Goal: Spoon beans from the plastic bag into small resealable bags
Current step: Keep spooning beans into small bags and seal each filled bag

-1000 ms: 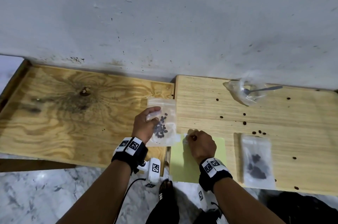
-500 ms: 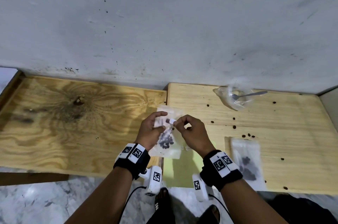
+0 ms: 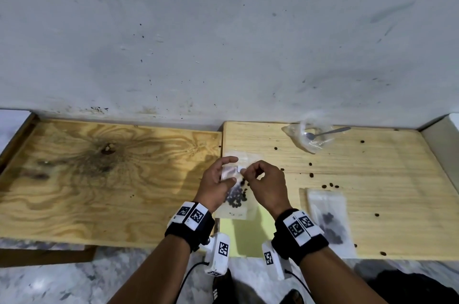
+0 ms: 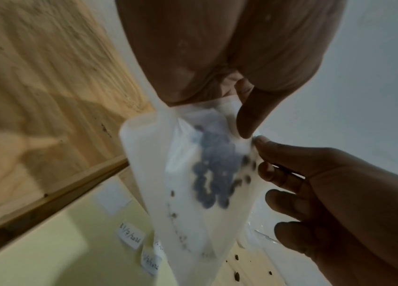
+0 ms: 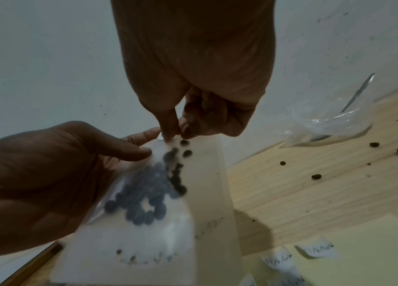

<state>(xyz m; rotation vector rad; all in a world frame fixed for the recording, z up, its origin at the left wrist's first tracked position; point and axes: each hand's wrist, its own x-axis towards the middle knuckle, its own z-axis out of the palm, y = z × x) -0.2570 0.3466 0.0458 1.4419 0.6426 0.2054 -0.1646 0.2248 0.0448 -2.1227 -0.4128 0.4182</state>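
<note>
The left hand [image 3: 215, 185] holds a small resealable bag [image 3: 236, 200] off the table, thumb on the near face and fingers [image 3: 229, 159] spread behind the upper part of the bag. The right hand [image 3: 267, 185] has its thumb and forefinger curled together at the bag's top edge, pinching a small white label [image 3: 240, 169] against or just beside the plastic; whether the label is already stuck cannot be told. In the wrist views, a cluster of dark beans [image 5: 144, 197] sits inside the bag below both sets of fingertips, toward the left palm, with a few loose beans higher up near the right fingertips [image 5: 171, 133]. Status, as a judgement: this bag has received its portion and is at the labelling or sealing step. Whether its seal is shut cannot be told. A second filled bag [image 3: 329, 223] lies flat on the light wooden board [image 3: 397, 192], to the right of the right wrist, so at least two portions appear done. The plastic bag [image 3: 310, 133] lies well beyond the right fingertips, near the wall, looking almost empty, with the spoon [image 3: 327, 132] resting in its mouth. Scattered beans [image 3: 330, 185] lie on the board between it and the hands. A yellow sheet [image 5: 364, 251] carrying further handwritten labels [image 5: 315, 251] lies below the hands, which suggests more bags remain to be filled or labelled.
</note>
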